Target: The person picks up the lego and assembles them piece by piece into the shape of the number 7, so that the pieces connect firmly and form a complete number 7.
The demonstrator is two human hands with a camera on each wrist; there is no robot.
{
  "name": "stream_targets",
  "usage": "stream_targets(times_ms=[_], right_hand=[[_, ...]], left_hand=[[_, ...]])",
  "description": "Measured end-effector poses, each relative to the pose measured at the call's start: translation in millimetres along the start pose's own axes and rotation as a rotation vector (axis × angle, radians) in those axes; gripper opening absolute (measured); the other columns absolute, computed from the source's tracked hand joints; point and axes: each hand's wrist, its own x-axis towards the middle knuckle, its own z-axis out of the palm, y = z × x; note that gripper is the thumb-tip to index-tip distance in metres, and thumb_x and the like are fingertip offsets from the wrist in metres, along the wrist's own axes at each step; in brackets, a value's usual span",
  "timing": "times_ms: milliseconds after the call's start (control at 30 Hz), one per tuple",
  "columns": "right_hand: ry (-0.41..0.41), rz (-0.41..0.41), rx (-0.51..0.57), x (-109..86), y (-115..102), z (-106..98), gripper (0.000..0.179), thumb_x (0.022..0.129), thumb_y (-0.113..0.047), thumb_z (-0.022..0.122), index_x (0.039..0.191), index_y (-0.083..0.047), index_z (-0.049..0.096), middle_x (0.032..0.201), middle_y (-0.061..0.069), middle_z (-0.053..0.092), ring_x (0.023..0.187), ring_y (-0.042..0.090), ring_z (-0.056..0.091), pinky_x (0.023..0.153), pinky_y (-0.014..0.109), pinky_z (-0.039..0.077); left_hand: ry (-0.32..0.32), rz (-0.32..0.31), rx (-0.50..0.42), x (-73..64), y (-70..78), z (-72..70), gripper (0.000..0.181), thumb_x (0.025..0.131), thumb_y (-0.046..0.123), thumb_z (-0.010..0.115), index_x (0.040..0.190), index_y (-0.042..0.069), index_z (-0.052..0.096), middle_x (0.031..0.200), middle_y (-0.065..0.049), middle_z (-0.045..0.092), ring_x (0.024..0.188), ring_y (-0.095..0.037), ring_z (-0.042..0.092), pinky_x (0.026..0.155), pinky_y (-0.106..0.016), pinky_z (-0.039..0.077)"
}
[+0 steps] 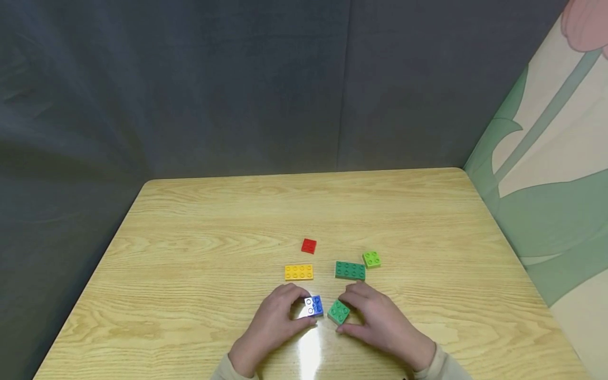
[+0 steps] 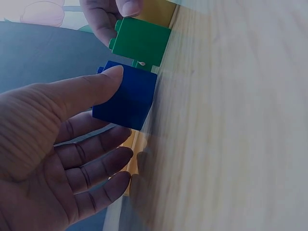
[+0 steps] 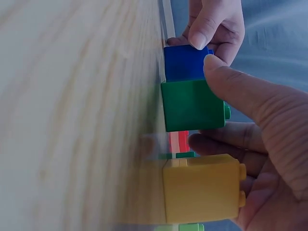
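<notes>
My left hand (image 1: 277, 315) pinches a small blue brick (image 1: 314, 306) between thumb and fingers near the front of the table. Its thumb presses the side of the brick in the left wrist view, the other fingers spread behind. Just to the right, my right hand (image 1: 380, 321) holds a small green brick (image 1: 339, 312) by thumb and forefinger, turned at an angle to the blue one. The right wrist view shows a yellow brick (image 3: 202, 190) beside the right hand's fingers; in the head view that hand covers it.
Beyond the hands lie a flat yellow brick (image 1: 298, 272), a long dark green brick (image 1: 350, 270), a lime green brick (image 1: 372, 259) and a thin red brick (image 1: 309, 246). Dark cloth (image 1: 247, 95) hangs behind the wooden table (image 1: 190, 237); a patterned curtain (image 1: 560, 227) borders its right side.
</notes>
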Motion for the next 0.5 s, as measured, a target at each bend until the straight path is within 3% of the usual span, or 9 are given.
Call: stream_targets(times_ms=[500], right_hand=[[-0.059, 0.036, -0.006, 0.0, 0.1, -0.5, 0.041, 0.077, -0.035, 0.081, 0.106, -0.008, 0.070, 0.111, 0.005, 0.066, 0.109, 0.025, 0.060, 0.095, 0.044, 0.050]], left_hand=[[0.004, 0.007, 0.000, 0.3, -0.2, 0.2, 0.036, 0.078, 0.037, 0.081, 0.108, 0.023, 0.067, 0.107, 0.013, 0.064, 0.097, -0.006, 0.054, 0.087, -0.033, 0.049]])
